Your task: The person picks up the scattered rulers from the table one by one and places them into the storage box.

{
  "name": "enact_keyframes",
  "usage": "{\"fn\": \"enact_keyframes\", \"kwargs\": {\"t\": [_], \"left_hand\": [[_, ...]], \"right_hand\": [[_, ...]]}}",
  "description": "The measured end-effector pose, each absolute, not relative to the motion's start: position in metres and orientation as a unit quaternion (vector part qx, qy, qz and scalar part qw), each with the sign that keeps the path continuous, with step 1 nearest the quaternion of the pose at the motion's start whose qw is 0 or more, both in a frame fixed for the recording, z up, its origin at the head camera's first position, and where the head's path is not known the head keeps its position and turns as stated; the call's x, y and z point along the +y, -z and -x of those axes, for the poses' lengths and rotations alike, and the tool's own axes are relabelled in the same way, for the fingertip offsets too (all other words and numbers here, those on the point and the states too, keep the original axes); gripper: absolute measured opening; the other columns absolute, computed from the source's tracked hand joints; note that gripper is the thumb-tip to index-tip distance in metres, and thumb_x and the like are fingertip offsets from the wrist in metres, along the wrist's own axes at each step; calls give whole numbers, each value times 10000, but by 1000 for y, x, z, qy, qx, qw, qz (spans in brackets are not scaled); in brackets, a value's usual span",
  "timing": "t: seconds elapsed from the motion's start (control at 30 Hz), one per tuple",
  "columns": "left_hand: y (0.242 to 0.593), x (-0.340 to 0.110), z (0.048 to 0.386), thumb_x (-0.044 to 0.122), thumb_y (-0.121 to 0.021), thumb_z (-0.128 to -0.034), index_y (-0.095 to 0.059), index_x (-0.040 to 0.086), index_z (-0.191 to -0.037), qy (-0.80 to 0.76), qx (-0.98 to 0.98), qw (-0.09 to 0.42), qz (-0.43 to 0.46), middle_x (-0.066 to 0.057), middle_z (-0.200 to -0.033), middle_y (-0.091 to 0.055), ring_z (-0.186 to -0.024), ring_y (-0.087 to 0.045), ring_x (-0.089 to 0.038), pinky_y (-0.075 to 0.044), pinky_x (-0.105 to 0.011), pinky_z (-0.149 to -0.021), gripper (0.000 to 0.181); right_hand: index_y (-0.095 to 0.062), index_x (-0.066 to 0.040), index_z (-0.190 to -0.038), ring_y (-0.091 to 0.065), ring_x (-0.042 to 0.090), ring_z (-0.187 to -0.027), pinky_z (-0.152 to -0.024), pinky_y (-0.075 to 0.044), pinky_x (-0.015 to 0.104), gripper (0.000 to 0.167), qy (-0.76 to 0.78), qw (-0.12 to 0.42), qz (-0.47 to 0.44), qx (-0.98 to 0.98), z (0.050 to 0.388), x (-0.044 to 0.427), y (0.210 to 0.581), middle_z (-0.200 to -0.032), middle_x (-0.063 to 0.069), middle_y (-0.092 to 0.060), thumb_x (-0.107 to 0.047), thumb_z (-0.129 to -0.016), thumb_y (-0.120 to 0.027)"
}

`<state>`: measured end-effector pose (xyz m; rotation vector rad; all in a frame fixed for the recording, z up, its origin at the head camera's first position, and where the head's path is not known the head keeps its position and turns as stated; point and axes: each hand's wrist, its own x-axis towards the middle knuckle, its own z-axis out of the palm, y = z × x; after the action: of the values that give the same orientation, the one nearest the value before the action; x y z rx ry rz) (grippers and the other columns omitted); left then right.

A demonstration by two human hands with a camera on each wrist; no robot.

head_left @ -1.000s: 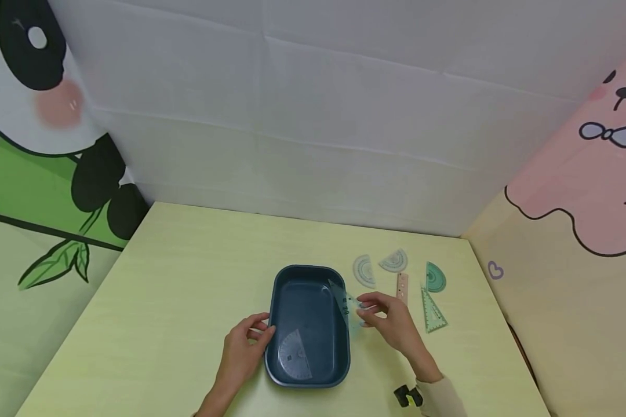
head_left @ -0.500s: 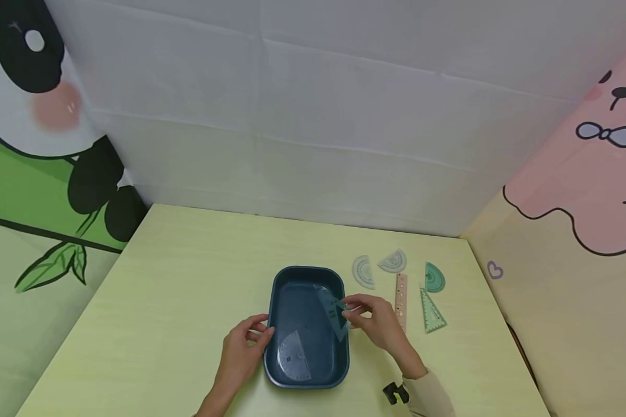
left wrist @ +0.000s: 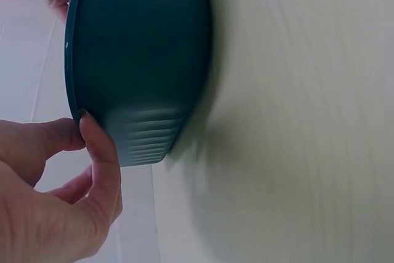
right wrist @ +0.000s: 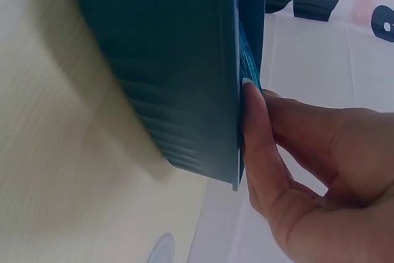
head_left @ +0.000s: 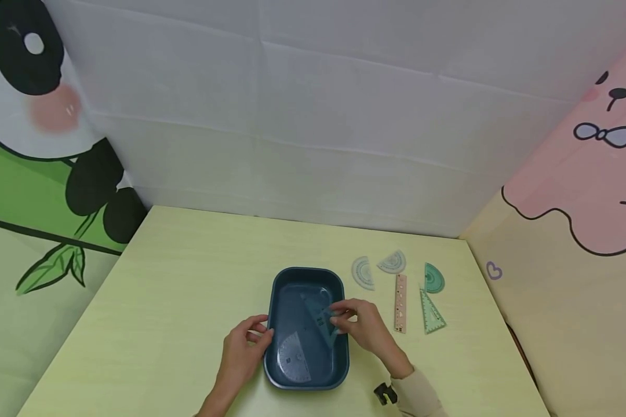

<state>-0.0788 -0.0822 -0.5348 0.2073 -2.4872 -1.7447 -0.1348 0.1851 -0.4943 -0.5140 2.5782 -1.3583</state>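
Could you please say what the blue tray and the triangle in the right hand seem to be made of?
The blue tray looks like smooth, semi-gloss plastic, judging by soft highlights and ribbed outer walls. The triangle is probably tinted clear plastic: the blue tray shows through.

The tray point(head_left: 294, 310) is showing smooth, glossy plastic; the triangle point(head_left: 320, 320) is looking like translucent plastic; the bench point(head_left: 198, 266) is showing matt woodgrain.
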Motion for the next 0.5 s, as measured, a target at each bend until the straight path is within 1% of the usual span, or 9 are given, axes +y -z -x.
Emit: {"fn": "enact_keyframes", "kwargs": {"t": [0.1, 0.3, 0.4, 0.5], "left_hand": [[534, -81, 79, 14, -784, -854, -724, -9, -1162, 572, -815, 51, -73, -41, -885, -681, -713, -640, -116, -505, -234, -603, 316], [532, -79, 79, -1, -782, -837, -721, -14, -1158, 570, -816, 55, -77, -39, -875, -678, -694, -626, -107, -499, -230, -599, 326], [532, -79, 79, -4, -780, -834, -721, -16, -1153, 569, -817, 55, -78, -40, -871, -678, -687, -626, -106, -499, -232, -599, 325], [531, -79, 79, -7, -778, -833, -719, -16, -1152, 569, -817, 54, -80, -42, -869, -678, -688, -628, -110, -501, -235, -602, 324]], "right_hand": [[-707, 51, -1176, -722, 216, -774, -653, -589, 285, 240, 454, 96, 179, 867, 135, 181, 496, -965, 125, -710, 6, -940, -707], [-698, 72, -1173, -720, 246, -750, -637, -583, 291, 246, 437, 103, 192, 873, 135, 174, 496, -976, 138, -712, 15, -934, -712], [-702, 71, -1163, -719, 240, -760, -630, -571, 262, 248, 427, 109, 194, 877, 135, 169, 496, -985, 142, -710, 11, -924, -726], [-711, 61, -1151, -711, 208, -769, -624, -554, 231, 242, 418, 113, 197, 880, 134, 165, 497, -989, 130, -705, 7, -916, -737]]}}
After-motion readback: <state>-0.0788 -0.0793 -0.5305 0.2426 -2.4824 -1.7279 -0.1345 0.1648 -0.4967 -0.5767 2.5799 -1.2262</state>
